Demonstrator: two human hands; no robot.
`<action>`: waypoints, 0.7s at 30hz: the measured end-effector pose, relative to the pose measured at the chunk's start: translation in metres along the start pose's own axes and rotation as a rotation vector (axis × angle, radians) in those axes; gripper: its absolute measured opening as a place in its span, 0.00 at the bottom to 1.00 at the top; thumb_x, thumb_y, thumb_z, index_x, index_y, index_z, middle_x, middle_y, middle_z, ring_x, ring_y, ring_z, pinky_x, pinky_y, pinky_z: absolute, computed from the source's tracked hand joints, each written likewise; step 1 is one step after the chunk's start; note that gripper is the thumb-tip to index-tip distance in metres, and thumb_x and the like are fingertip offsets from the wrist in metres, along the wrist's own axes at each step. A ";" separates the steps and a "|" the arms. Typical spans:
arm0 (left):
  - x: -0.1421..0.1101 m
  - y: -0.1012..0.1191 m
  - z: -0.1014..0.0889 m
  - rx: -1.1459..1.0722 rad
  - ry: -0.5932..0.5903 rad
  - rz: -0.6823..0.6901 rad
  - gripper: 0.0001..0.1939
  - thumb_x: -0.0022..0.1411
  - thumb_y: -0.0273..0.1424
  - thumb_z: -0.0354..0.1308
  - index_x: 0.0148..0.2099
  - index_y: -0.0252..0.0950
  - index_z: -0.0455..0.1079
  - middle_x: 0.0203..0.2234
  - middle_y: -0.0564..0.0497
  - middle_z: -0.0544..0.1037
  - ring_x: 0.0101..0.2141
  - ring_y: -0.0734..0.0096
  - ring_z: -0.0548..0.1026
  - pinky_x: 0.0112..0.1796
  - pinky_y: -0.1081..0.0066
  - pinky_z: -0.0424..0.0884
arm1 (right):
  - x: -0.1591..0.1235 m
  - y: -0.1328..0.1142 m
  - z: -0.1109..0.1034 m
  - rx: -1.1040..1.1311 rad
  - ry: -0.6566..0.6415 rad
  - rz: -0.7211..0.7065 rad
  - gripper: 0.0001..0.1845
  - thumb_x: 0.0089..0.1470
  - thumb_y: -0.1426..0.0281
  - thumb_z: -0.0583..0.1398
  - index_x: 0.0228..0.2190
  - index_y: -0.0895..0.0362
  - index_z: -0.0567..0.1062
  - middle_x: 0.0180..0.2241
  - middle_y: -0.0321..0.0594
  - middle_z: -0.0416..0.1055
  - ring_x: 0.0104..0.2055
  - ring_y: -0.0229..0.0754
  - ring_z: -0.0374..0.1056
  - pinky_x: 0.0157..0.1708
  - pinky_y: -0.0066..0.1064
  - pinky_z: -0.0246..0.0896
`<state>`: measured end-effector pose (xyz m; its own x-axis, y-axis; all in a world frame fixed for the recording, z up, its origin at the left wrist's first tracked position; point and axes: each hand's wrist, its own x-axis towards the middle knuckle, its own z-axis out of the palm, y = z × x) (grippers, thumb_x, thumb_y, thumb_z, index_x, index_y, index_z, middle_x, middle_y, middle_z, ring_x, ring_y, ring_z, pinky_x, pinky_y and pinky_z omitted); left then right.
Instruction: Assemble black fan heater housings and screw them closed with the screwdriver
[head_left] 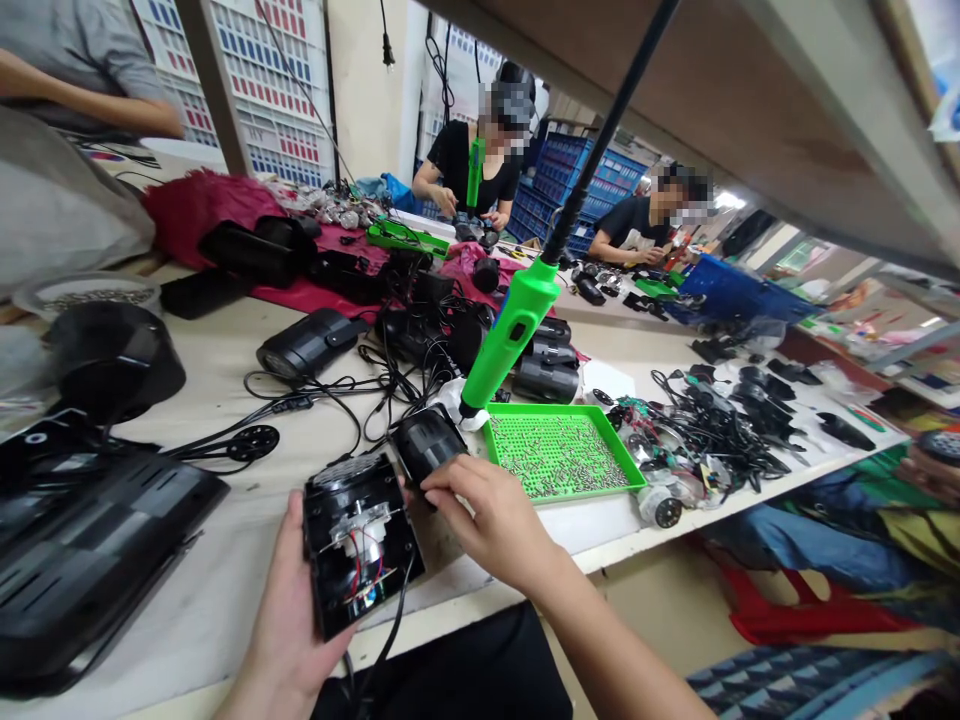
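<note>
My left hand [279, 620] is closed around an open black plastic housing half [363, 540], tilted so that its inside faces me. A white motor-like part with red and blue wires sits in it, and a black cord runs out at its lower right. Just beyond, my right hand [491, 520] has thumb and fingers pinched at the near edge of a curved black casing piece [427, 442]. A green electric screwdriver [510, 335] hangs above that piece, its tip by a white wrapping [454, 400]. Right of it lies a green tray [564, 412] of small screws.
Large black casings [97, 570] crowd the left, near a bowl of small metal parts [101, 290]. Tangled cords and black housings [307, 343] cover the middle. Cabled assemblies [712, 430] lie at right, close to the table edge. Co-workers [480, 170] sit across the bench.
</note>
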<state>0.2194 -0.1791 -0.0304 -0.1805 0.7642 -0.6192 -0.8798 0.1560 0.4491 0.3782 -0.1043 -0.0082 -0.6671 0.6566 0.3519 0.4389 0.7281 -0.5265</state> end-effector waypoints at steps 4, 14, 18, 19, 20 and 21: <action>-0.001 0.000 0.001 -0.011 0.014 0.009 0.26 0.69 0.43 0.44 0.57 0.31 0.70 0.35 0.42 0.83 0.41 0.55 0.80 0.48 0.54 0.74 | -0.002 -0.002 0.002 0.012 -0.001 -0.013 0.09 0.64 0.73 0.54 0.37 0.57 0.75 0.34 0.41 0.75 0.37 0.43 0.71 0.38 0.33 0.65; -0.002 -0.001 -0.001 -0.052 0.048 0.022 0.26 0.69 0.43 0.46 0.57 0.30 0.69 0.33 0.43 0.83 0.38 0.56 0.81 0.45 0.55 0.75 | -0.008 -0.007 0.006 0.058 0.002 -0.015 0.08 0.64 0.73 0.55 0.37 0.58 0.75 0.34 0.42 0.75 0.36 0.43 0.72 0.38 0.32 0.65; -0.001 -0.001 0.000 -0.048 0.058 0.019 0.26 0.69 0.43 0.45 0.56 0.29 0.70 0.33 0.41 0.83 0.36 0.56 0.81 0.43 0.55 0.76 | -0.009 -0.011 0.005 0.056 0.007 -0.021 0.09 0.64 0.73 0.55 0.37 0.59 0.75 0.33 0.42 0.75 0.36 0.43 0.71 0.37 0.32 0.64; -0.001 -0.001 -0.001 -0.049 0.059 0.018 0.26 0.69 0.44 0.45 0.54 0.29 0.72 0.33 0.41 0.83 0.36 0.56 0.81 0.42 0.55 0.76 | -0.010 -0.012 0.004 0.047 0.012 -0.029 0.09 0.64 0.73 0.55 0.37 0.59 0.75 0.33 0.42 0.75 0.35 0.43 0.71 0.36 0.31 0.64; -0.001 -0.001 -0.001 -0.052 0.059 0.019 0.26 0.69 0.44 0.45 0.53 0.29 0.73 0.33 0.41 0.83 0.35 0.56 0.81 0.42 0.55 0.77 | -0.011 -0.014 0.004 0.035 0.018 -0.042 0.09 0.64 0.73 0.55 0.37 0.59 0.76 0.32 0.42 0.75 0.34 0.42 0.71 0.35 0.31 0.64; 0.000 -0.002 -0.002 -0.054 0.061 0.020 0.25 0.69 0.44 0.46 0.51 0.30 0.73 0.33 0.41 0.83 0.35 0.56 0.81 0.41 0.56 0.77 | -0.013 -0.015 0.004 0.018 0.029 -0.059 0.10 0.64 0.72 0.55 0.37 0.60 0.76 0.31 0.42 0.75 0.33 0.42 0.71 0.34 0.31 0.63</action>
<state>0.2201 -0.1805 -0.0319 -0.2234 0.7271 -0.6491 -0.8977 0.1060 0.4277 0.3775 -0.1245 -0.0074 -0.6737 0.6179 0.4053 0.3879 0.7625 -0.5178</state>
